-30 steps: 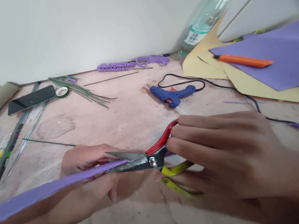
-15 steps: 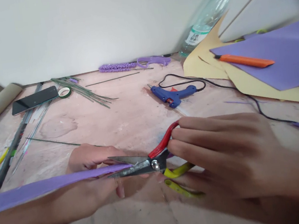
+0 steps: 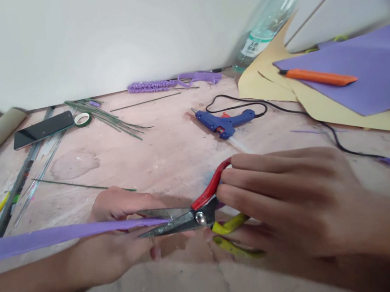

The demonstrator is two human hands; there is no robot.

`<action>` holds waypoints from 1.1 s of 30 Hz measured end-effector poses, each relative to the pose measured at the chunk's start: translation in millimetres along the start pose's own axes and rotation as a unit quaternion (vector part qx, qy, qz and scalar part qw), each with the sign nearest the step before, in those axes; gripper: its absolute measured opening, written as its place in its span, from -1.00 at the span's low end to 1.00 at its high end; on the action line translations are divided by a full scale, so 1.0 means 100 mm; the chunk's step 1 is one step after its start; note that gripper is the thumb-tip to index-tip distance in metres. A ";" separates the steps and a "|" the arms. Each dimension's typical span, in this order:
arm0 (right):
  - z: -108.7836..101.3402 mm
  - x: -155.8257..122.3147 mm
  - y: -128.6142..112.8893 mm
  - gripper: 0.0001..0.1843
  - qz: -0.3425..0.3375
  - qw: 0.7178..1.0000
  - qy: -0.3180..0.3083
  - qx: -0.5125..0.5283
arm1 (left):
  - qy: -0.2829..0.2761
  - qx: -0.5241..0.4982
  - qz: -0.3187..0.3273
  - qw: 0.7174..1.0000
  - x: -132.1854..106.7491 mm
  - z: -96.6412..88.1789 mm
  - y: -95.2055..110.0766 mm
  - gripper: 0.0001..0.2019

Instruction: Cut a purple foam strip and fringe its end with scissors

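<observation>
Scissors bite the end of a purple strip, near the front of the worktop (image 3: 166, 145).

The fingers (image 3: 253, 183) of the right hand (image 3: 295, 200) are curled tight around the red and yellow handles of the scissors (image 3: 186, 216). The blades point left and are a little open, with the tip of the purple strip (image 3: 49, 238) between them. The left hand (image 3: 121, 237) has its fingers closed on the strip, pinching it just beside the blades. The strip runs off to the left edge. Farther back lies a blue glue gun (image 3: 226, 122) with a black cord. On the far right an orange pen (image 3: 318, 77) rests on a purple sheet (image 3: 362, 81), with a clear bottle (image 3: 268, 19) behind. On the far left are a phone (image 3: 42, 129), a tape roll (image 3: 82, 119) and green wires (image 3: 112, 121).
</observation>
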State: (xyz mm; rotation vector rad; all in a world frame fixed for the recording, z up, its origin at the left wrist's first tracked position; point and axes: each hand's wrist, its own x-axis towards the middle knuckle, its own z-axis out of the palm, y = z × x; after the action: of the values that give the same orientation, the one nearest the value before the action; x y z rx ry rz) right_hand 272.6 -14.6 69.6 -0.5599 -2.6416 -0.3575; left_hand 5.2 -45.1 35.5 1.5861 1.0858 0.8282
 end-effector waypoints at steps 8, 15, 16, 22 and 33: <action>0.05 0.03 0.01 -0.62 -0.002 1.000 -0.003 0.007 | -0.108 -0.111 -0.043 0.987 0.02 0.01 0.05 -0.85; 0.01 0.05 -0.01 -0.58 0.000 1.000 0.005 0.000 | -0.097 -0.094 -0.039 0.990 0.04 0.03 0.13 -0.73; 0.01 0.04 -0.01 -0.58 -0.002 1.000 0.006 0.000 | -0.098 -0.095 -0.039 0.990 0.04 0.04 0.13 -0.74; 0.00 0.00 -0.01 -0.62 -0.007 1.000 -0.017 0.003 | -0.110 -0.106 -0.024 0.988 0.04 0.04 0.08 -0.71; 0.01 -0.03 0.01 -0.63 -0.010 0.999 -0.023 0.021 | -0.106 -0.104 0.010 0.989 0.03 0.06 -0.04 -0.70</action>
State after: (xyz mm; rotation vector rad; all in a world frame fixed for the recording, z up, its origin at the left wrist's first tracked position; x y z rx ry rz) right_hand 275.4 -14.9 67.6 -0.5337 -2.6948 -0.2973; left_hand 10.5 -43.6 30.3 1.4727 0.8063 0.7408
